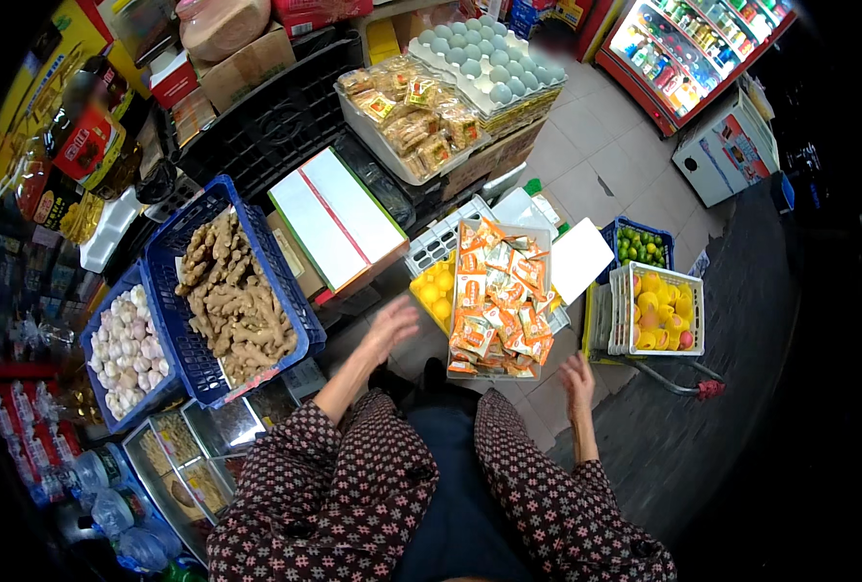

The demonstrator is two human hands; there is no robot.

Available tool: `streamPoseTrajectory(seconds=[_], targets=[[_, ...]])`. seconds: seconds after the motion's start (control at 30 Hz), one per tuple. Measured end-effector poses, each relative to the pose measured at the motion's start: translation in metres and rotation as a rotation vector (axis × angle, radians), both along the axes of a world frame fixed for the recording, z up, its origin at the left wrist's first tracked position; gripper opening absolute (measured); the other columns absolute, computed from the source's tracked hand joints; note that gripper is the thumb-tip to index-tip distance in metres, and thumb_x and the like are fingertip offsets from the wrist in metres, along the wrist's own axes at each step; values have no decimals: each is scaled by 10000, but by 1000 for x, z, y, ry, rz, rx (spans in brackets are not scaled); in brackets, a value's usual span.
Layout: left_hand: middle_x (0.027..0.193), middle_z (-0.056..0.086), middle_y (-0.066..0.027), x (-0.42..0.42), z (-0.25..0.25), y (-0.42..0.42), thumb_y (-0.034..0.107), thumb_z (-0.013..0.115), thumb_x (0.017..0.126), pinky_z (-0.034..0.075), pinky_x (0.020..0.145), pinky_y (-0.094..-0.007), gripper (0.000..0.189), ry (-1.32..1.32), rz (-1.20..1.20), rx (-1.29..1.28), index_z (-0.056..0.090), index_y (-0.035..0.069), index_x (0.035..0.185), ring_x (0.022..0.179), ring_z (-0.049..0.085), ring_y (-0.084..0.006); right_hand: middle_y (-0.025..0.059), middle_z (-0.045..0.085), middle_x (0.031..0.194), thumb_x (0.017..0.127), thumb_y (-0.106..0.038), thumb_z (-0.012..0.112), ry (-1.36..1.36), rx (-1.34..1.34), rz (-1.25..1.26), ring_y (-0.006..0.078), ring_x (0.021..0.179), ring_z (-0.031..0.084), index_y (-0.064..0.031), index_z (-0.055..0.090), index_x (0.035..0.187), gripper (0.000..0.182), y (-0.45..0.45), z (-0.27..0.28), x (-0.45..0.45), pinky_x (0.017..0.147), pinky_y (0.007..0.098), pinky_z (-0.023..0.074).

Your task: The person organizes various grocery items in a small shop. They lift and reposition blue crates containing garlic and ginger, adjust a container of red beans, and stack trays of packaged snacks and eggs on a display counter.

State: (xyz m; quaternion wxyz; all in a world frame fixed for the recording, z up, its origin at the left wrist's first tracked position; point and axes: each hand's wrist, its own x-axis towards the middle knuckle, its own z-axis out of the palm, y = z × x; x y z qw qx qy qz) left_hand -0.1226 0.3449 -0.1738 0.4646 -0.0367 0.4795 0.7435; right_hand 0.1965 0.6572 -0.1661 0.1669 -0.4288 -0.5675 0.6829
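Right before me stands a clear plastic tub [454,291] heaped with small orange-and-white snack packets [504,298]. My left hand [393,327] hovers to the left of the tub, fingers stretched out and holding nothing. On the tub's other side, lower down, my right hand [578,378] is also bare, its fingers spread. Neither hand touches the tub. Yellow moulded trays [434,291] and a white plastic crate [449,240] show partly beneath and behind it. A white sheet [584,260] lies at its right.
Ginger fills a blue crate [307,342] on the left, beside garlic [127,349]. A white-topped carton [329,225], wrapped snacks [409,109] and an egg tray [482,58] stand farther back. At right, a white crate of fruit [660,309] rests on a trolley with a metal handle [671,385].
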Motion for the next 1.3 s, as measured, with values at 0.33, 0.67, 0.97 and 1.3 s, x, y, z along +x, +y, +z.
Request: streamPoseTrajectory(seconds=[0.33, 0.67, 0.97, 1.3], targets=[[1165, 517, -208, -167, 66, 45, 171, 580, 886, 502, 899, -398, 654, 146, 264, 54, 228, -72, 1381, 1104, 532, -318, 188, 449, 1319, 931, -158, 490, 283, 293, 301, 249, 1169, 499, -2, 326, 1384, 507, 21, 144, -225, 943, 344, 431], [1266, 456, -212, -273, 81, 69, 241, 609, 864, 495, 864, -379, 729, 304, 362, 29, 213, -73, 1389, 1107, 518, -276, 225, 312, 1400, 909, -206, 528, 38, -89, 329, 308, 1107, 536, -47, 150, 1443, 673, 10, 70, -407, 801, 364, 531], [1325, 387, -241, -377, 198, -73, 177, 648, 829, 338, 1006, -374, 658, 1452, 1034, -635, 312, -65, 1340, 1224, 405, -313, 235, 326, 1375, 926, -184, 486, 18, -91, 238, 313, 1085, 543, -33, 98, 1446, 666, -6, 66, -436, 771, 360, 523], [1293, 354, -391, -453, 194, -93, 386, 696, 771, 334, 1009, -435, 950, 1309, 969, -976, 167, -154, 1346, 1194, 401, -464, 242, 313, 1391, 906, -195, 509, 14, -118, 268, 341, 1107, 530, -25, 88, 1444, 705, -14, 64, -438, 789, 374, 527]])
